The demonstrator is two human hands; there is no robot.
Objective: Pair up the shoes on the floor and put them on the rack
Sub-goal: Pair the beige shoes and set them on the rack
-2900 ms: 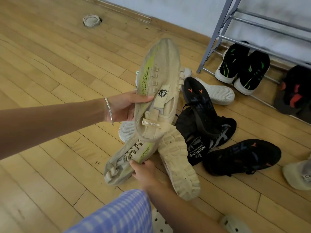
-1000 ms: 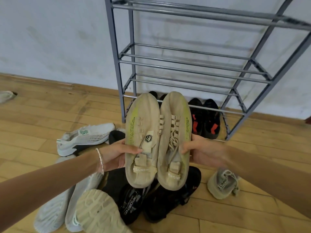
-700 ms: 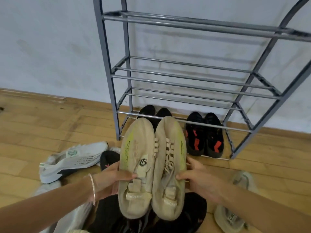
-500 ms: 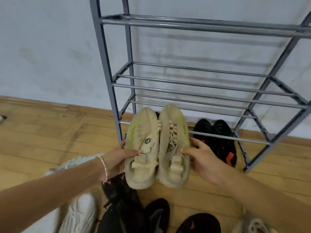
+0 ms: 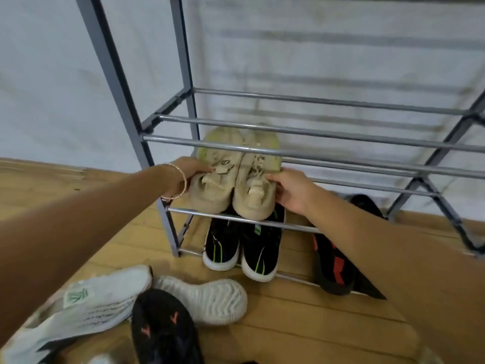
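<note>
A pair of beige shoes lies side by side on the second-lowest shelf of the grey metal rack (image 5: 341, 132), toes pointing at the wall. My left hand (image 5: 183, 177) grips the left beige shoe (image 5: 212, 190) at its outer side. My right hand (image 5: 288, 190) holds the right beige shoe (image 5: 252, 195) from the right. Their heels overhang the shelf's front bar. A rack bar above crosses in front of the toes.
On the bottom shelf sit a black pair with green stripes (image 5: 241, 248) and a black pair with red marks (image 5: 336, 264). On the wooden floor in front lie a white shoe (image 5: 86, 306), a white sole-up shoe (image 5: 207, 300) and a black shoe (image 5: 162, 329).
Both hands carried the beige pair from the floor pile up and forward into the rack; the shoes now lie on the shelf bars, and the view has moved closer to the rack.
</note>
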